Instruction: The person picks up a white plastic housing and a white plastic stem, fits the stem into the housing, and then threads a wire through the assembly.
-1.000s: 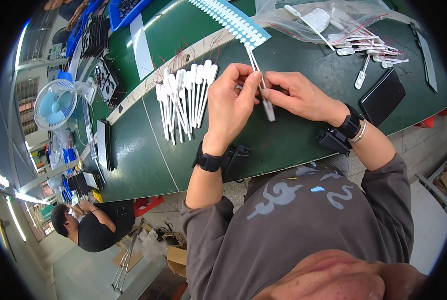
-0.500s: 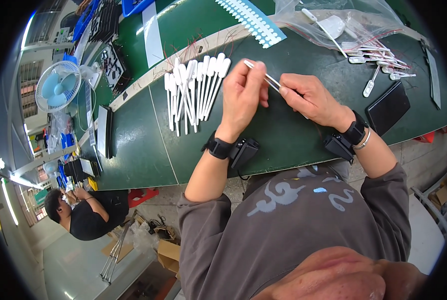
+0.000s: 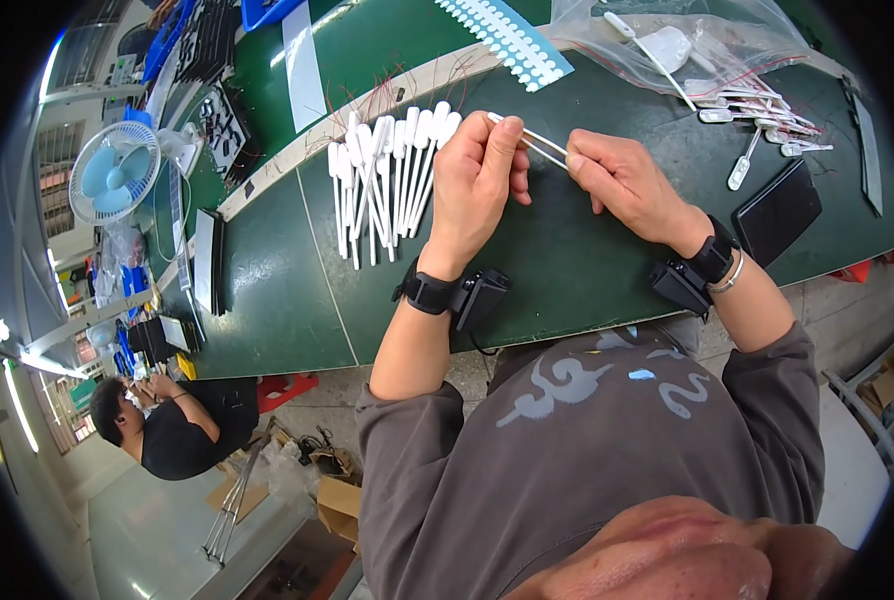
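Note:
Between my two hands a thin white stick-like piece (image 3: 542, 143) is stretched, two narrow white lengths showing in the gap. My left hand (image 3: 475, 185) is closed on one end, thumb on top. The other end is pinched by my right hand (image 3: 622, 180), its fingers curled. Both hands are raised over the green table (image 3: 557, 270). Left of my left hand lies a row of white paddle-headed sticks (image 3: 397, 175), heads pointing away from me, with thin red wires beyond them.
A clear plastic bag (image 3: 747, 30) and a pile of white pieces with red wires (image 3: 757, 115) lie at the far right. Nearer are a black flat device (image 3: 779, 215) and a blue-white sticker strip (image 3: 512, 45). A fan (image 3: 117, 172) and another person (image 3: 182, 430) are at left.
My left hand has moved slightly left and my right hand a little up and right. The gap between them is wider, showing more of the white piece.

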The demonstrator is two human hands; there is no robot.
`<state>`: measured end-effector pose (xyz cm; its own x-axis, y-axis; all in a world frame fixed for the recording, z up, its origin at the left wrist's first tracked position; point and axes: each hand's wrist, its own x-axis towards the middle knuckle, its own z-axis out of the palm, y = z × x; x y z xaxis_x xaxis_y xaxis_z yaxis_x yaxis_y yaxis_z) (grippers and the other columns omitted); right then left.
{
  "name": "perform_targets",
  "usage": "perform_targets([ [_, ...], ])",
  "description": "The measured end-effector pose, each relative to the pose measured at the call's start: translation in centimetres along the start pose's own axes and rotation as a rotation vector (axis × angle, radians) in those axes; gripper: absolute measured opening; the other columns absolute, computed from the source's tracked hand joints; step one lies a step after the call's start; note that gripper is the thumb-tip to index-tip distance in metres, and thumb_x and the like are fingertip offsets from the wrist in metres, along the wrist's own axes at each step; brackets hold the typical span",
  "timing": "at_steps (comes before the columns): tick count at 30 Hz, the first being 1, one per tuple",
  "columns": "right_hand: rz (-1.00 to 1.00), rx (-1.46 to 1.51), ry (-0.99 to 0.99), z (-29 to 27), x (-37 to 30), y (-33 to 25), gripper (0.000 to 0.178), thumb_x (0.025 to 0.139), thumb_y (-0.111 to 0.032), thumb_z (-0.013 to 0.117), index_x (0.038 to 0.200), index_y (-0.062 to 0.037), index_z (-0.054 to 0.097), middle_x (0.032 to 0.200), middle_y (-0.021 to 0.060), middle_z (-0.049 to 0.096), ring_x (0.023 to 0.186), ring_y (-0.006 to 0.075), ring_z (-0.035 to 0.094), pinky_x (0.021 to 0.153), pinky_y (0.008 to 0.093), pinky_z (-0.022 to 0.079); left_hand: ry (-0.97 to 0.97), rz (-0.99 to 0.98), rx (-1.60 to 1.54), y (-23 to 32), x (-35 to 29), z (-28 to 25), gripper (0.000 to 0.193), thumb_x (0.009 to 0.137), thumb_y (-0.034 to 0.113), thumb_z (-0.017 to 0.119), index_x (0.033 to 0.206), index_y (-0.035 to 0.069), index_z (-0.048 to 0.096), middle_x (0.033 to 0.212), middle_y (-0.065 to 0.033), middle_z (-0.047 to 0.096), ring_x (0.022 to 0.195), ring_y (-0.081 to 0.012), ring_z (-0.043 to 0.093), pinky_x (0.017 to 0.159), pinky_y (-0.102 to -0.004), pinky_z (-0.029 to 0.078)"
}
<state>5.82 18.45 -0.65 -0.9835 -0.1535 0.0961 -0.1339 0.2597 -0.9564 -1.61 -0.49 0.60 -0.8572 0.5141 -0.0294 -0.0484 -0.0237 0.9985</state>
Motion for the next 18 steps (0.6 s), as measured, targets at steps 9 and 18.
perform_targets([
  [9,-0.138,-0.065,0.044,0.0,0.0,-0.3,0.032,0.105,-0.025,0.046,0.083,-0.0028,0.051,0.069,0.0022,0.050,0.057,0.0103,0.048,0.050,0.0257,0.040,-0.086,-0.017,0.105,-0.3,-0.9,1.7,0.027,0.103,0.022,0.057,0.086,0.001,0.055,0.069,-0.0033,0.059,0.055,-0.0067,0.056,0.048,-0.0229,0.048],
  [18,0.113,-0.095,0.268,-1.5,0.4,0.7,0.030,0.105,-0.025,0.046,0.084,-0.0033,0.052,0.072,0.0013,0.052,0.062,0.0097,0.052,0.055,0.0252,0.044,0.005,0.018,0.070,-0.9,-1.1,2.3,0.026,0.104,0.023,0.055,0.091,0.000,0.058,0.073,-0.0039,0.061,0.058,-0.0066,0.057,0.050,-0.0229,0.049],
])
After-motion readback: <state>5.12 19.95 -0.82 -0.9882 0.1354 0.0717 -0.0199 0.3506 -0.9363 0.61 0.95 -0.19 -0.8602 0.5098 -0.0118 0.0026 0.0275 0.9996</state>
